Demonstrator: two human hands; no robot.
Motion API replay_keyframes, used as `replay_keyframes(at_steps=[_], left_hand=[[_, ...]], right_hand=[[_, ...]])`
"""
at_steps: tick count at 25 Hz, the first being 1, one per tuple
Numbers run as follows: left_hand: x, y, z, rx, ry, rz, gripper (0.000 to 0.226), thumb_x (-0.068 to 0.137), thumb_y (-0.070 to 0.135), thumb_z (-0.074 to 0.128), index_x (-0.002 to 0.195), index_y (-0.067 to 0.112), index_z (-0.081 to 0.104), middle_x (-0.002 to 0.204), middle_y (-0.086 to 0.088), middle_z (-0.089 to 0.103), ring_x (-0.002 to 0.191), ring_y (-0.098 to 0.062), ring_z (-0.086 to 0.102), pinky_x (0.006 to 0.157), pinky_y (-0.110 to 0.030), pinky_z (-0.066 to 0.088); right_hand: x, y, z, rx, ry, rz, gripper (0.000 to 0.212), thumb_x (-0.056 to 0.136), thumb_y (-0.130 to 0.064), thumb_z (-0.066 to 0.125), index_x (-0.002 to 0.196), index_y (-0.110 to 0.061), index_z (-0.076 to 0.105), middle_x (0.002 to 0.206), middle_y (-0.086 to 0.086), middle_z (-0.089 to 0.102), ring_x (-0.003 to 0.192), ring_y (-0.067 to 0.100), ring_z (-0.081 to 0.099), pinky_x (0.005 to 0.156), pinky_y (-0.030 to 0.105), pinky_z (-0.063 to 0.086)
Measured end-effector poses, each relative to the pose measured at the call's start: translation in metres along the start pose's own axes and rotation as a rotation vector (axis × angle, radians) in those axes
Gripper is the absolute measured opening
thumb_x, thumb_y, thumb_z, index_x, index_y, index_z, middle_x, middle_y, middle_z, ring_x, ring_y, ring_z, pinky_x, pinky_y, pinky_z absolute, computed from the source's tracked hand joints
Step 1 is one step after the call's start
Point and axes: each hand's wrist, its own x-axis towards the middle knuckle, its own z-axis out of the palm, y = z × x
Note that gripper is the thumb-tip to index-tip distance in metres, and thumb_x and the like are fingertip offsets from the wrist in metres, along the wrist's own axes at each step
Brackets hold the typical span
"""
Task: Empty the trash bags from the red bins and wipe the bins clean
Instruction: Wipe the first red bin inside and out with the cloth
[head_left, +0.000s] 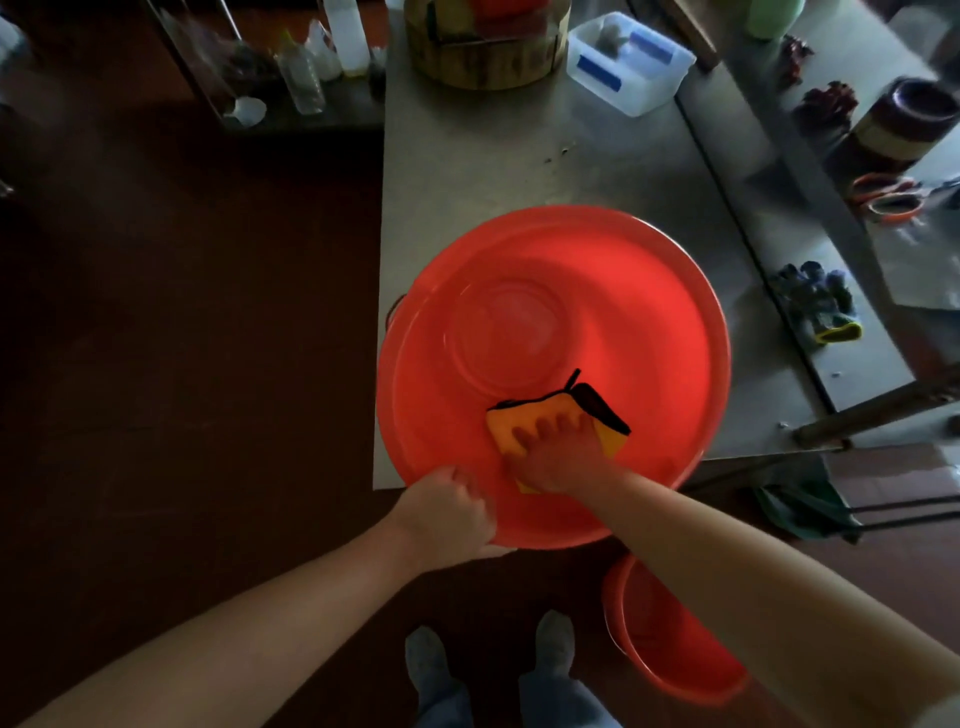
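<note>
Dimly lit room with dark floor noted; grey metal table (519, 156) recorded ahead. Found on near left corner of table: large round red bin (649, 291), mouth up, no bag inside, near rim overhanging table's near edge. Observed inside bin, against near wall: yellow cloth (506, 426) with black edging, one corner folded back. Right hand (561, 457) logged as flat on that cloth, fingers straight and slightly spread, pressing it to the red wall. Left hand (447, 514) logged as clamped on bin's near rim, fingers curled over the edge. Second red bin (670, 654) found on floor below near edge, partly hidden by right forearm; contents not discernible. Noted at far edge of table: clear plastic box (628, 62) with blue clips, beside round wooden block (483, 57). Recorded on adjoining surface along right edge: dark work gloves (815, 306) and orange-handled scissors (888, 200), well apart from bin. Bottles (306, 78) seen on low shelf beyond far left corner, details too dark to read.
</note>
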Motion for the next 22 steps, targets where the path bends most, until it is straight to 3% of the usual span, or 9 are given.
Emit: replay_keyframes(at_steps=[3,8,13,17,22], left_hand=[[0.0,0.001,0.003,-0.029,0.051,0.002,0.067,0.09,0.074,0.045,0.056,0.021,0.066,0.056,-0.001,0.064,0.053,-0.021,0.061,0.059,-0.026,0.051],[0.0,-0.001,0.005,-0.022,0.088,-0.037,0.07,0.088,0.076,0.046,0.056,0.017,0.063,0.056,-0.004,0.06,0.052,-0.022,0.058,0.056,-0.028,0.048],[-0.006,0.002,0.015,-0.059,0.1,0.003,0.072,0.098,0.066,0.029,0.06,0.016,0.065,0.06,-0.006,0.063,0.057,-0.023,0.061,0.062,-0.03,0.051],[-0.006,0.008,0.019,-0.065,0.091,-0.003,0.073,0.097,0.07,0.034,0.063,0.014,0.065,0.063,-0.007,0.066,0.058,-0.024,0.063,0.062,-0.031,0.053],[0.004,0.001,0.011,-0.085,0.068,-0.082,0.069,0.09,0.074,0.043,0.058,0.016,0.063,0.056,-0.004,0.061,0.053,-0.022,0.059,0.056,-0.028,0.05]], right_hand=[[-0.049,0.001,0.002,0.008,-0.008,-0.035,0.07,0.092,-0.071,0.012,0.154,-0.04,0.024,0.161,0.003,0.028,0.148,0.032,0.022,0.115,0.06,0.009],[-0.093,0.002,0.006,0.027,-0.036,-0.037,0.078,0.087,-0.075,0.005,0.156,-0.042,0.012,0.166,0.001,0.017,0.152,0.03,0.01,0.115,0.06,-0.002],[-0.05,-0.004,0.007,0.054,-0.045,-0.009,0.07,0.093,-0.07,0.012,0.157,-0.042,0.015,0.167,0.001,0.014,0.153,0.032,0.009,0.117,0.062,0.001],[0.016,0.001,0.007,0.037,0.009,0.006,0.063,0.099,-0.065,0.02,0.156,-0.036,0.024,0.164,0.006,0.023,0.149,0.035,0.018,0.119,0.061,0.008],[0.067,0.006,-0.005,0.004,-0.146,0.05,0.071,0.096,-0.07,0.018,0.159,-0.037,0.015,0.169,0.006,0.009,0.154,0.037,0.006,0.12,0.061,-0.001]])
